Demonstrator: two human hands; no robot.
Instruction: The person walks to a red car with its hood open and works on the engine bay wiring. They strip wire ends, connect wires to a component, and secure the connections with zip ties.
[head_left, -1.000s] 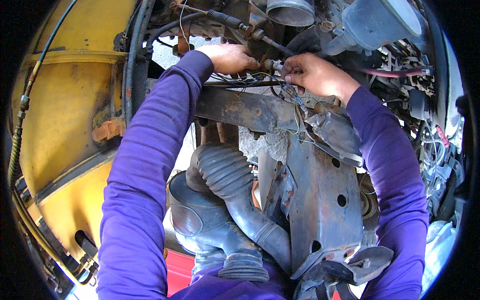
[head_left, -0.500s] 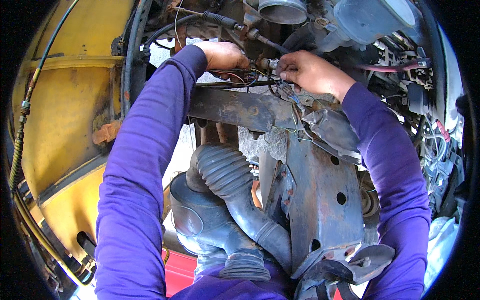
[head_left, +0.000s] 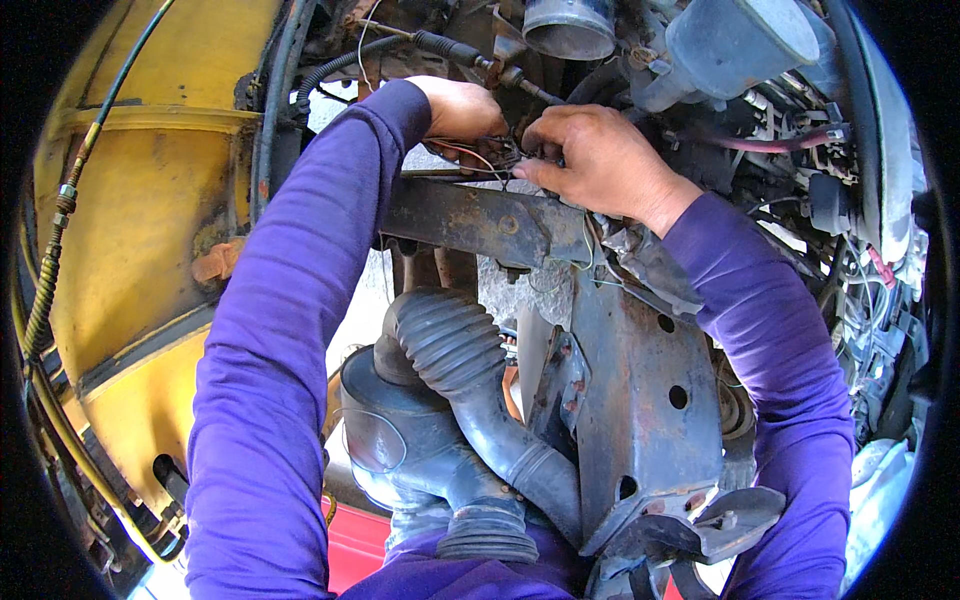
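Observation:
At the far middle of the engine bay, several thin electrical wires (head_left: 478, 158) in orange, white and dark colours run beneath my left hand (head_left: 462, 112). Its fingers are curled round them, their tips mostly hidden behind the knuckles. My right hand (head_left: 608, 160) is closed in from the other side, thumb and forefinger pinching at the same wires near my left fingertips. Just below both hands passes a rusty metal crossbeam (head_left: 465, 215). A cable rod with a ribbed rubber boot (head_left: 440, 46) slants down toward my right hand from above.
A ribbed black air hose (head_left: 445, 340) joins a round dark canister (head_left: 400, 415) close in front of me. Right of it stands a steel bracket (head_left: 645, 400) with holes. Yellow body panels (head_left: 150, 210) line the left. A grey reservoir (head_left: 735, 45) sits at the far right.
My right hand has moved left, close against my left hand, and now covers the metal fitting that showed between them. My left hand has shifted slightly right. The view has moved a little.

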